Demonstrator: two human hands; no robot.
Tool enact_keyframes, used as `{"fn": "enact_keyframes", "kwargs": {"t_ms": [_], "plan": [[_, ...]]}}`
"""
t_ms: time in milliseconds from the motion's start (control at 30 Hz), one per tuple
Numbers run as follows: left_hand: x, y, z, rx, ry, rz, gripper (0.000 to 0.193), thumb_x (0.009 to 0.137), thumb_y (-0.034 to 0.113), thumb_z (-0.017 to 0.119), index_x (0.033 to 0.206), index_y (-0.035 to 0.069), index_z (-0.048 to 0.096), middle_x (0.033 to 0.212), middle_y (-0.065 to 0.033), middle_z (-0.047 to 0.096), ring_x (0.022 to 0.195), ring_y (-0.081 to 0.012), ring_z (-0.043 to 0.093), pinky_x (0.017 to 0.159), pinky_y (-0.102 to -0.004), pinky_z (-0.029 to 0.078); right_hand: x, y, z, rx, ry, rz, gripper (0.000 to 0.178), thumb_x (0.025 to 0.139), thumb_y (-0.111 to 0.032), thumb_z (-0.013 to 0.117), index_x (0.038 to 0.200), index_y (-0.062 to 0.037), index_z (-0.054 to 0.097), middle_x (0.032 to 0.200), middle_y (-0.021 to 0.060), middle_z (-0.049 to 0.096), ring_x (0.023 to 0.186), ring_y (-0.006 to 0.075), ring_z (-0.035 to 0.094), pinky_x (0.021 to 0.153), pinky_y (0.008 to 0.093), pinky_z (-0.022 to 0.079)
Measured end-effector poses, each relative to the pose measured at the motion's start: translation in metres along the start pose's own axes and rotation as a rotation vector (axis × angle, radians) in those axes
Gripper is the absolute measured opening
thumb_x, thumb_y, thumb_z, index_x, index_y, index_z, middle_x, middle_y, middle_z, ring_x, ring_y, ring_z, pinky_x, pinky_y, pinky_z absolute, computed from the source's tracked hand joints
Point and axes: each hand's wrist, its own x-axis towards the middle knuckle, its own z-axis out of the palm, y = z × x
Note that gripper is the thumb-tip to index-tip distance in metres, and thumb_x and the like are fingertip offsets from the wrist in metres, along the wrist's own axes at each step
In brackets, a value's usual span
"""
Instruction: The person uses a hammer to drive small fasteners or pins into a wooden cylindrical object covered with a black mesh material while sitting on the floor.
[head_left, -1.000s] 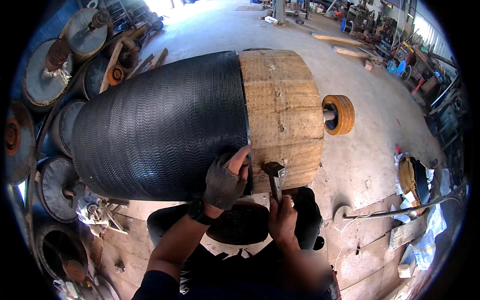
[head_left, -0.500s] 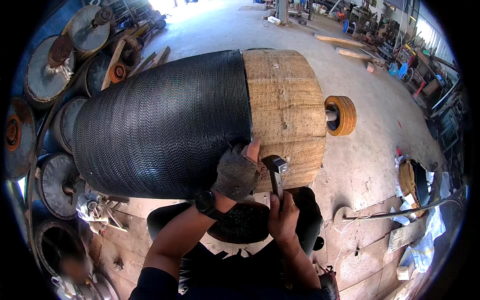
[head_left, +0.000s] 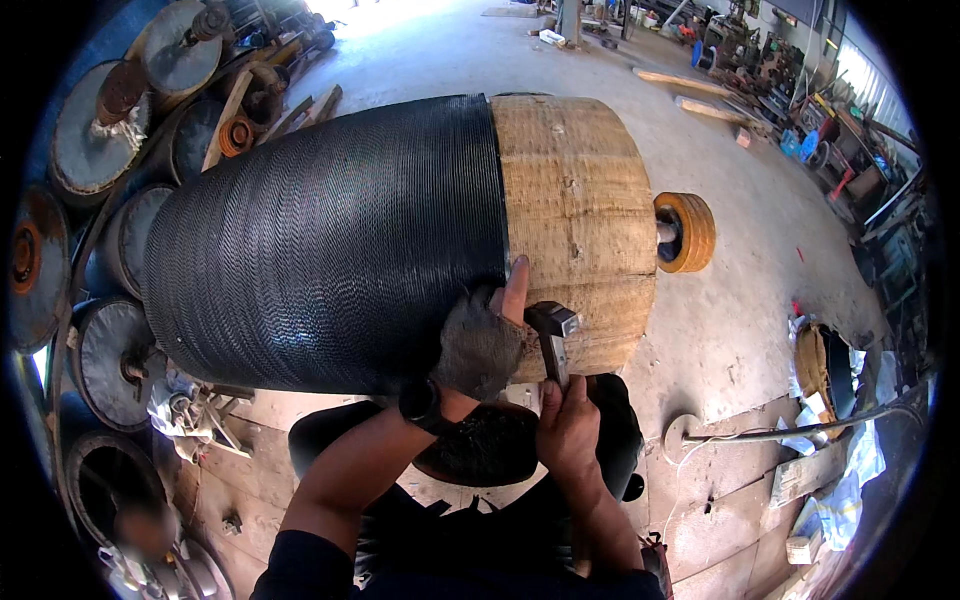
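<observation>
Outdoors, concrete yard floor (head_left: pixel 740 330); left hand (head_left: pixel 480 345) flat on roller (head_left: pixel 400 240), right hand (head_left: pixel 567 430) fingers clenching hammer (head_left: pixel 553 335).

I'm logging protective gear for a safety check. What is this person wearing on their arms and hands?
The left hand wears a worn, dark grey fingerless glove that leaves the fingertips bare, with a black band or watch at the wrist. The right hand is bare, with no glove. Both forearms are uncovered; dark navy sleeves show only near the lower edge, at the upper arms.
</observation>
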Motion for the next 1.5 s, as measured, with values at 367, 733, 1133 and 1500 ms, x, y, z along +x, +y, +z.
{"fn": "enact_keyframes", "kwargs": {"t_ms": [367, 733, 1133, 1500], "plan": [[-0.031, 0.011, -0.024, -0.117, 0.045, -0.011, 0.069, 0.087, 0.008, 0.069, 0.147, -0.007, 0.038, 0.128, -0.027, 0.056, 0.107, -0.042, 0.062, 0.089, -0.0492, 0.053, -0.016, 0.007, -0.006, 0.176, 0.18, -0.149, 0.023, 0.1, -0.018, 0.053, 0.105, 0.0041, 0.055, 0.074, 0.0242, 0.061, 0.065, 0.0397, 0.063, 0.056, 0.0455, 0.049], [-0.136, 0.025, -0.006, -0.131, -0.301, 0.095, 0.026, 0.089, 0.022, 0.068, 0.101, 0.0, 0.064, 0.105, -0.018, 0.062, 0.094, -0.0283, 0.062, 0.075, -0.0408, 0.053, -0.009, 0.001, -0.008, -0.006, 0.203, -0.121, 0.021, 0.098, -0.015, 0.053, 0.103, 0.0046, 0.06, 0.081, 0.0248, 0.068, 0.071, 0.042, 0.069, 0.061, 0.0436, 0.055], [-0.164, 0.029, 0.027, -0.148, -0.51, -0.021, 0.029, 0.094, 0.024, 0.058, 0.105, -0.001, 0.069, 0.099, -0.018, 0.065, 0.093, -0.0289, 0.062, 0.081, -0.0434, 0.05, -0.013, -0.009, -0.002, 0.115, 0.312, -0.382, 0.025, 0.1, -0.017, 0.049, 0.092, 0.0045, 0.06, 0.081, 0.0203, 0.066, 0.072, 0.0345, 0.068, 0.061, 0.0411, 0.051], [-0.172, 0.038, 0.012, -0.419, -0.43, -0.22, 0.036, 0.093, 0.026, 0.065, 0.117, 0.0, 0.059, 0.1, -0.0162, 0.063, 0.09, -0.0292, 0.064, 0.068, -0.0394, 0.054, -0.029, 0.022, 0.0, 0.27, 0.164, -0.193, 0.018, 0.096, -0.011, 0.055, 0.103, 0.0045, 0.06, 0.086, 0.0197, 0.067, 0.069, 0.0354, 0.067, 0.069, 0.036, 0.055]]}}
